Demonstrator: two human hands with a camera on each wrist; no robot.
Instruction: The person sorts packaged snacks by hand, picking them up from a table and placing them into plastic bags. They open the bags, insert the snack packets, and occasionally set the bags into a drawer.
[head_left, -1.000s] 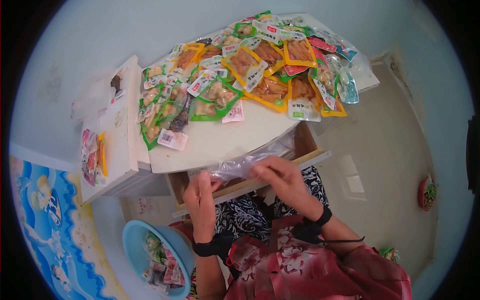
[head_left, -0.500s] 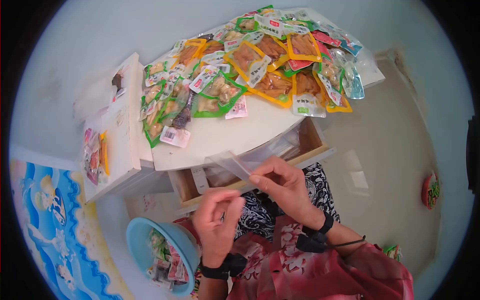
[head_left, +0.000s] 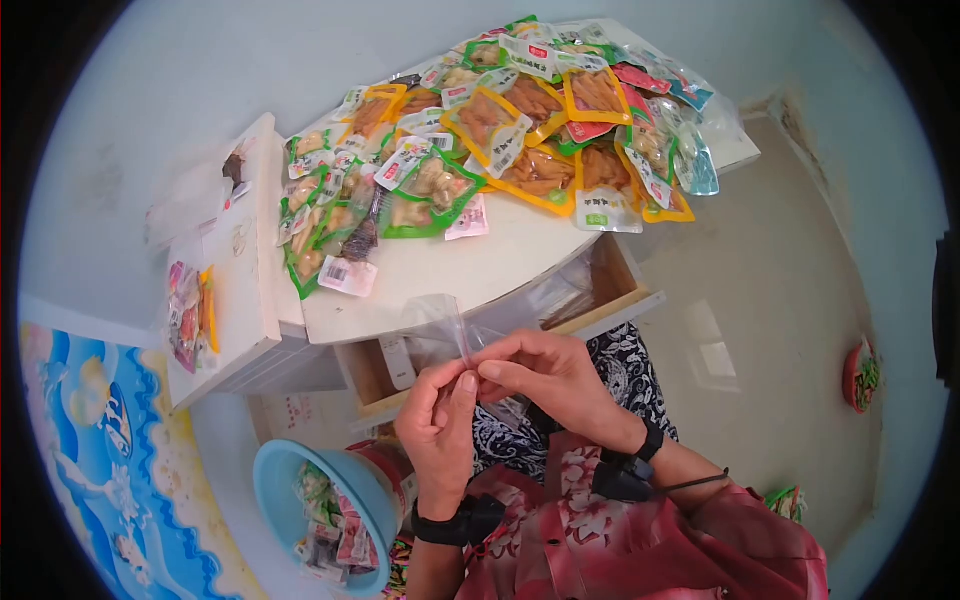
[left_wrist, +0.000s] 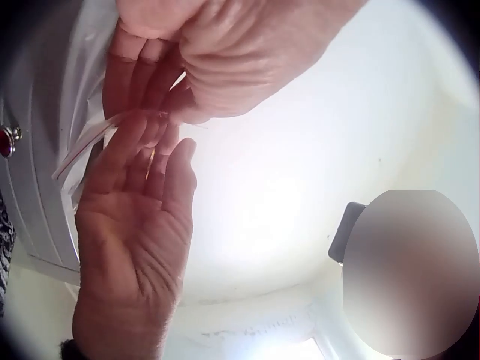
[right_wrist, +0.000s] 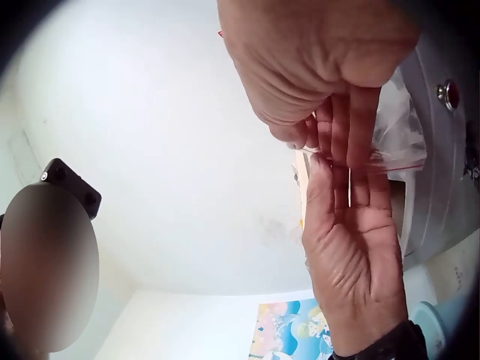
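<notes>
A clear plastic zip bag [head_left: 437, 322] with a red line along its zip edge [right_wrist: 405, 166] stands up from the fingers, in front of the tabletop. My right hand [head_left: 556, 378] pinches its edge between thumb and forefinger. Beside it, my left hand [head_left: 437, 430] has thumb and fingertips on the same edge, and the fingertips of both hands meet there. In the left wrist view the right hand [left_wrist: 135, 232] shows below, palm visible. In the right wrist view the left hand [right_wrist: 356, 251] is the lower one.
Behind the hands an open drawer [head_left: 620, 305] holds more clear bags and a white remote [head_left: 397, 362]. Sealed food packets [head_left: 540, 175] pile up on the white table [head_left: 450, 270]. A blue basin [head_left: 268, 490] with small packets stands at lower left.
Both hands first held the bag over the drawer. The left hand then let go and drew back while the right kept hold. Now the left has returned to the bag's edge.
</notes>
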